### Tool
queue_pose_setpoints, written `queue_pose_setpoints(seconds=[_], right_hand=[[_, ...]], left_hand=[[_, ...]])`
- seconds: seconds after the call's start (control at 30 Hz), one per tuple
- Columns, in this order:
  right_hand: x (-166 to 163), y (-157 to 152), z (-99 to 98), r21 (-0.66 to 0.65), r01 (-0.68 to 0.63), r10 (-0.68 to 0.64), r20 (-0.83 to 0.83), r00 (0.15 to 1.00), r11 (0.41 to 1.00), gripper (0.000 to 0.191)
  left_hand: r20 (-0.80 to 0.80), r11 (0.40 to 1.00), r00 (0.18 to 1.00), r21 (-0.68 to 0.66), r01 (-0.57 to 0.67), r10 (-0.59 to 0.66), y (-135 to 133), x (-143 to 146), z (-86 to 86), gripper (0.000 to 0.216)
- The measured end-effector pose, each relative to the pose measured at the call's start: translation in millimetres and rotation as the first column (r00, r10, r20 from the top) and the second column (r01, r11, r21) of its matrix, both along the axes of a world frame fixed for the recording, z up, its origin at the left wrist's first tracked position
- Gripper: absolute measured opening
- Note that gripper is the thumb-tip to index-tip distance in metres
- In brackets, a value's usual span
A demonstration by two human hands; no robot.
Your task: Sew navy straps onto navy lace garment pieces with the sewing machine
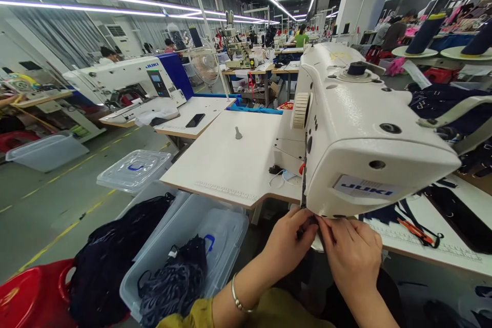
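Note:
A white JUKI sewing machine [369,128] fills the right of the view, its head hanging above both hands. My left hand [288,241] is closed in a pinch at the lower front edge of the machine head. Close beside it, almost touching, my right hand [351,251] pinches with thumb and forefinger. Something small and dark shows between the fingertips, but the fingers and the machine head hide most of it. A rounded pale metal part [318,242] is partly visible just below the fingertips.
Orange-handled thread snips [417,232] and a black phone-like slab [459,218] lie on the right tabletop. At left, a clear plastic bin [230,246] holds navy straps [172,282], near dark cloth [111,246] and a red stool [31,292]. Another phone [195,120] rests on the neighbouring table.

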State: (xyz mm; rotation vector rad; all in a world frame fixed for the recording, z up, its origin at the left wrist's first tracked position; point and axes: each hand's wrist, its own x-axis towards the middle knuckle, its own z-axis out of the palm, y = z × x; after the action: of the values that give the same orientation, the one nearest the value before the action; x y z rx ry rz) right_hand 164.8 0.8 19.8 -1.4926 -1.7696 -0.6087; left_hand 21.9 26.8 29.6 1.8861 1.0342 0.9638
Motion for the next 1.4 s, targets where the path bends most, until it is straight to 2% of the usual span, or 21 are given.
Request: queue_pose_setpoints(seconds=[0.4, 0.6, 0.77, 1.03, 1.13, 1.23, 1.3, 1.4], right_hand=[[-1, 1, 0.1, -0.025, 0.035, -0.035, 0.014, 0.999, 0.999, 0.017], [6, 1, -1.1, -0.112, -0.046, 0.047, 0.002, 0.999, 0.993, 0.025], [12, 0, -5.7, -0.218, -0.130, 0.118, -0.067, 0.991, 0.967, 0.034], [15, -3, -8.7, -0.310, -0.192, 0.112, -0.258, 0.960, 0.931, 0.032], [17, -3, -10.9, -0.285, -0.200, 0.128, -0.254, 0.959, 0.937, 0.028], [18, -6, -9.3, -0.202, -0.224, 0.185, -0.195, 0.963, 0.954, 0.022], [20, -12, -6.4, -0.095, -0.258, 0.246, -0.122, 0.962, 0.961, 0.016], [30, -17, -4.2, 0.099, -0.349, 0.354, -0.038, 0.934, 0.932, 0.023]], left_hand=[[-0.002, 1.000, 1.000, -0.004, -0.011, 0.011, -2, 0, 1.4, 0.024], [-0.067, 0.999, 0.998, 0.028, -0.020, 0.022, -4, 0, 2.3, 0.023], [-0.172, 0.994, 0.985, 0.105, -0.004, 0.022, -5, -1, 4.5, 0.021], [-0.317, 0.974, 0.930, 0.185, -0.133, 0.187, -4, 11, 8.0, 0.013], [-0.329, 0.966, 0.917, 0.200, -0.164, 0.224, -6, 16, 6.9, 0.015], [-0.331, 0.964, 0.914, 0.196, -0.178, 0.236, -7, 15, 3.4, 0.016], [-0.323, 0.964, 0.913, 0.177, -0.200, 0.249, -8, 9, -0.9, 0.016], [-0.305, 0.951, 0.901, 0.109, -0.289, 0.309, -7, -14, -12.0, 0.015]])
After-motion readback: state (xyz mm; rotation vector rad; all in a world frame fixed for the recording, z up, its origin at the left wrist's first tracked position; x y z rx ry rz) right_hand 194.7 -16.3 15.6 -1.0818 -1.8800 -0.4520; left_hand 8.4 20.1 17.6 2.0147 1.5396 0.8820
